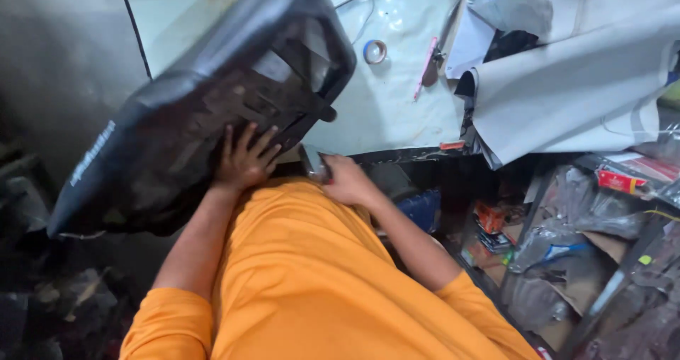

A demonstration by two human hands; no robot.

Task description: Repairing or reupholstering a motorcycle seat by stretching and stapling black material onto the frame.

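Observation:
A large black motorcycle seat (198, 98) lies upside down, its rusty underside facing me, one end on the white table (397, 98) and the other hanging off toward the left. My left hand (244, 158) presses flat against the seat's underside with fingers spread. Close to the table's front edge, my right hand (345, 179) is closed around a small metal tool (313, 163), whose head points at the seat's near rim. My orange shirt fills the lower middle of the view.
On the table sit a roll of tape (375, 51), a pink pen-like stick (427, 66) and grey sheet material (588, 83) at the right. Shelves (567, 254) below right hold plastic bags and small boxes. Dark clutter covers the floor at the left.

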